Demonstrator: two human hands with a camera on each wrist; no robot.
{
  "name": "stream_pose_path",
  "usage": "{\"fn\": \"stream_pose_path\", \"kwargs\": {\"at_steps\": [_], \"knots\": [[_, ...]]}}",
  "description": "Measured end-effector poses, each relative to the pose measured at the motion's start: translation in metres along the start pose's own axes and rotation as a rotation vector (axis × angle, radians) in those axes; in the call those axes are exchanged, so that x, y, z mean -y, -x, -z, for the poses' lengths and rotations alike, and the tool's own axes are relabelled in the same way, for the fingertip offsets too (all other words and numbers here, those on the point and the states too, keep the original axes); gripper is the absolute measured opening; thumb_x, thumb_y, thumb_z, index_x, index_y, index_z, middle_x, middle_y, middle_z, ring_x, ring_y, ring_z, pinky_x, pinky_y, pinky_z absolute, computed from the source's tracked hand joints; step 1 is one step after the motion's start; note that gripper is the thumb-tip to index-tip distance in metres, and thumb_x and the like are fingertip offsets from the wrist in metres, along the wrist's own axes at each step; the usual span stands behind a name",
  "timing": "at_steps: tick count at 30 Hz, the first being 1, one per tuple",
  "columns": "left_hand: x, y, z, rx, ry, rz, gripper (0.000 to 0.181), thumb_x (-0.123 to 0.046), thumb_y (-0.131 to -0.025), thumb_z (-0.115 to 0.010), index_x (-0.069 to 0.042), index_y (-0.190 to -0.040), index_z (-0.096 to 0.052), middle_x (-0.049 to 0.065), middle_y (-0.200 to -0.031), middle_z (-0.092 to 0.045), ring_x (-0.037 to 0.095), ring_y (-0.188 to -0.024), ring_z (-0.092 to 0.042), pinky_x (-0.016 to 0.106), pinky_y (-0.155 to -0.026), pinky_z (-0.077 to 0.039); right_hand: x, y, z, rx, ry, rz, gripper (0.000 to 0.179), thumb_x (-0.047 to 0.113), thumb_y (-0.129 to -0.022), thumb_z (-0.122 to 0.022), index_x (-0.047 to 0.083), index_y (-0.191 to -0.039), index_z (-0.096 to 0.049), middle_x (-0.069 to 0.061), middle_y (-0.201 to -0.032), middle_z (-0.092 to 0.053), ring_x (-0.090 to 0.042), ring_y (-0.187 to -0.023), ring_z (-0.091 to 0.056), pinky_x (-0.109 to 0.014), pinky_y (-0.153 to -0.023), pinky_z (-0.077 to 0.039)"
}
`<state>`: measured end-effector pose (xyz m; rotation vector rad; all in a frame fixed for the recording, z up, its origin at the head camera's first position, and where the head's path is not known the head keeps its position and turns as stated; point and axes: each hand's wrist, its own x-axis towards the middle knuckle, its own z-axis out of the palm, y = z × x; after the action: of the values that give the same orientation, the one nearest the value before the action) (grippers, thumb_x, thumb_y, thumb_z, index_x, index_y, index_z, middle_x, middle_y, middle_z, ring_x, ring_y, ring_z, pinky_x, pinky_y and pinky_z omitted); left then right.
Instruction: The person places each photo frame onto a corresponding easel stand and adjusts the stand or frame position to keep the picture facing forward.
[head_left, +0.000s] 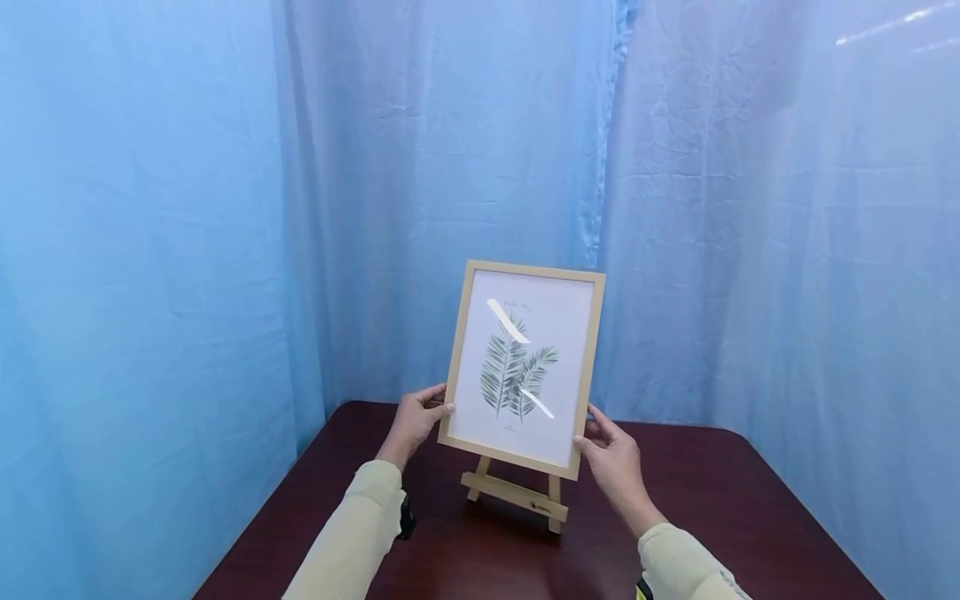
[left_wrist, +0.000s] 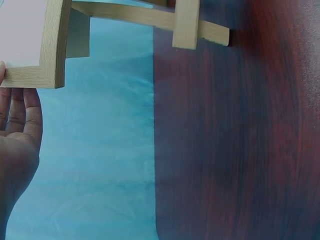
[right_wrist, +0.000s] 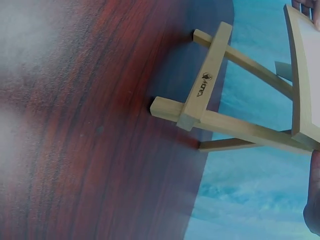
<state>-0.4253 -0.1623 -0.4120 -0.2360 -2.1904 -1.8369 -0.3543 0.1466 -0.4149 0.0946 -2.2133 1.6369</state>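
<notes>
Both hands hold a picture frame (head_left: 525, 375) with a pale wood border and a print of green palm leaves. My left hand (head_left: 412, 422) grips its left edge near the lower corner, thumb on the front and fingers behind. On the opposite edge, my right hand (head_left: 615, 462) pinches the frame low down in the same way. A small wooden easel (right_wrist: 205, 85) stands on the table behind and below the frame, which hides its upper part. In the head view the frame's bottom edge is above the easel's crossbar (head_left: 513, 496), with a gap between them.
The dark red wooden table (head_left: 690, 500) has rounded far corners. Blue curtains (head_left: 450, 150) hang behind it and on both sides. Light streaks reflect off the frame's glossy front.
</notes>
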Motion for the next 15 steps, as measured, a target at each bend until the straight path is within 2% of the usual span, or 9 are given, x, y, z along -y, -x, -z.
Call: {"fn": "stream_pose_path", "kwargs": {"at_steps": [15], "knots": [[0.016,0.000,-0.013,0.010,-0.044,0.013,0.044,0.001,-0.088,-0.071,0.003,-0.131,-0.062,0.019,-0.114,-0.068,0.031,-0.107,-0.063,0.044,-0.092,-0.053,-0.022,0.000,-0.001,-0.001,0.021,-0.014,0.062,-0.003,-0.092,-0.066,0.004,-0.149,-0.044,-0.026,-0.124,-0.062,-0.037,-0.107,-0.066,-0.025,-0.081,-0.055]]}}
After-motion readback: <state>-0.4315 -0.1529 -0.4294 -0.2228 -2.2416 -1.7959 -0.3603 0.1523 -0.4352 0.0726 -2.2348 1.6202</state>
